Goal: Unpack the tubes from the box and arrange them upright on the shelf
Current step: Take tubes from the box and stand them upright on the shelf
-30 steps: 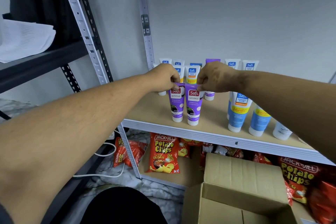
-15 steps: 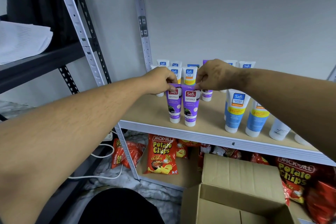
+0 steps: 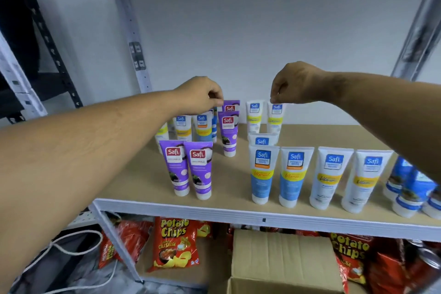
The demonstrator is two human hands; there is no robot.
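Left hand [image 3: 200,95] fingers [image 3: 218,102] curled, pinching the top crimp of the rear purple tube [image 3: 231,108]. Right hand [image 3: 296,86] fingers [image 3: 274,100] pinching the crimp of a white-yellow tube [image 3: 275,117] at the back. Both tubes stand cap-down on the shelf [image 3: 238,206], among other upright tubes. Likely light, soft-walled, tippy on small caps; the flat crimp seems the best hold, or mid-body. Box [image 3: 281,262] sits below the shelf, beside chip bags [image 3: 173,243].

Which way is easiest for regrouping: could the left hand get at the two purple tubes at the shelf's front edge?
Probably yes. The two purple tubes stand below the left hand, at the open shelf front, nothing before them.
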